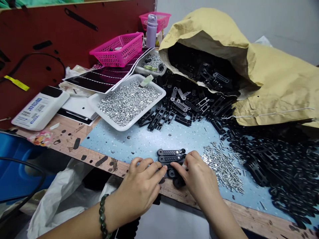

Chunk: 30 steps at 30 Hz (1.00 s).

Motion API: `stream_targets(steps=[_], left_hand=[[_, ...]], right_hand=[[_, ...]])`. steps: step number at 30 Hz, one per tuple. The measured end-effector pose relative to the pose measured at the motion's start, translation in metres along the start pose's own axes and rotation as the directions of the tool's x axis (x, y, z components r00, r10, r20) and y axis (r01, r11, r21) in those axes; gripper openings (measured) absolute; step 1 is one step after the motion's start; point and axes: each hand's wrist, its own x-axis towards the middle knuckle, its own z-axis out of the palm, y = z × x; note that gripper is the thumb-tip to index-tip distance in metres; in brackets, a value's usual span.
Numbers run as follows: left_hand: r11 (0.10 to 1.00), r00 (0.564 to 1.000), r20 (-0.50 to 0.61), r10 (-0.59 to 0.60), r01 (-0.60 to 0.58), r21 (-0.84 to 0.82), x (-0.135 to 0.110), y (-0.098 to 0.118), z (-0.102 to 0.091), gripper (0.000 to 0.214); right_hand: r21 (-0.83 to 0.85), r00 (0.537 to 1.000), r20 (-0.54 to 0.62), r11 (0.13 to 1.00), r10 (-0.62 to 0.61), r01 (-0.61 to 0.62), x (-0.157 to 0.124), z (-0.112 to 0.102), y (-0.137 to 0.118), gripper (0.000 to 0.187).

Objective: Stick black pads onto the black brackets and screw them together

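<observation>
A small assembly of black plastic link bars (170, 156) sits at the table's near edge, between my hands. My left hand (141, 186), with a dark green bead bracelet (102, 215) on its wrist, grips the assembly's left side. My right hand (196, 176) pinches its right side with the fingertips. The lower part of the assembly is mostly hidden by my fingers. Loose silver screws (223, 169) lie in a scattered heap just right of my right hand, on a pale blue speckled mat (149, 142).
A white tray of silver nuts (93, 103) stands on the mat. Black plastic parts (274, 159) spill from a torn yellow paper sack (281, 83). Behind are a pink perforated basket (117, 49), a lilac bottle (151, 31), and a white box (41, 108) at left.
</observation>
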Motion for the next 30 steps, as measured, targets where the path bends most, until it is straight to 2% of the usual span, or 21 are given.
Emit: stream_targets(steps=[2, 4, 6, 8, 10, 12, 14, 17, 21, 25, 30], left_hand=[[0.995, 0.999, 0.016, -0.045, 0.046, -0.092, 0.002, -0.001, -0.004, 0.037], [0.981, 0.996, 0.05, -0.068, 0.076, -0.177, 0.005, -0.001, -0.008, 0.039], [0.969, 0.994, 0.082, -0.071, 0.088, -0.232, 0.008, -0.001, -0.011, 0.043], [0.958, 0.992, 0.094, -0.079, 0.102, -0.268, 0.01, -0.003, -0.013, 0.046], [0.949, 0.991, 0.045, -0.128, 0.135, -0.286, 0.01, -0.007, -0.013, 0.048], [0.954, 0.986, -0.021, -0.164, 0.154, -0.256, 0.007, -0.012, -0.012, 0.049], [0.977, 0.989, -0.046, -0.14, 0.13, -0.17, 0.005, -0.014, -0.009, 0.047], [0.999, 0.998, -0.036, -0.044, 0.042, -0.033, 0.003, -0.014, -0.003, 0.042], [1.0, 0.997, -0.083, -0.001, 0.002, 0.014, 0.004, -0.011, 0.002, 0.037], [1.0, 0.998, -0.06, -0.002, 0.003, 0.019, 0.004, -0.011, 0.003, 0.037], [0.999, 0.999, -0.027, 0.02, -0.019, 0.032, 0.007, -0.011, 0.001, 0.04]], right_hand=[[0.009, 0.998, -0.052, 0.999, -0.037, 0.038, -0.001, -0.005, -0.005, 0.031], [0.177, 0.989, -0.037, 0.973, -0.146, 0.151, -0.002, -0.01, -0.014, 0.024], [0.346, 0.959, -0.003, 0.899, -0.284, 0.268, -0.004, -0.014, -0.024, 0.017], [0.453, 0.94, 0.006, 0.839, -0.34, 0.3, -0.005, -0.017, -0.029, 0.011], [0.549, 0.965, -0.01, 0.805, -0.262, 0.224, -0.002, -0.018, -0.026, 0.014], [0.637, 0.996, 0.035, 0.769, -0.088, 0.046, 0.003, -0.018, -0.016, 0.016], [0.681, 0.991, 0.113, 0.721, 0.069, -0.128, 0.009, -0.014, -0.005, 0.021], [0.694, 0.967, 0.21, 0.675, 0.141, -0.249, 0.018, -0.005, 0.004, 0.025], [0.675, 0.957, 0.246, 0.681, 0.154, -0.283, 0.023, 0.002, 0.001, 0.025], [0.649, 0.956, 0.259, 0.709, 0.138, -0.278, 0.024, 0.002, 0.0, 0.025], [0.547, 0.972, 0.22, 0.815, 0.082, -0.192, 0.025, 0.005, 0.0, 0.02]])
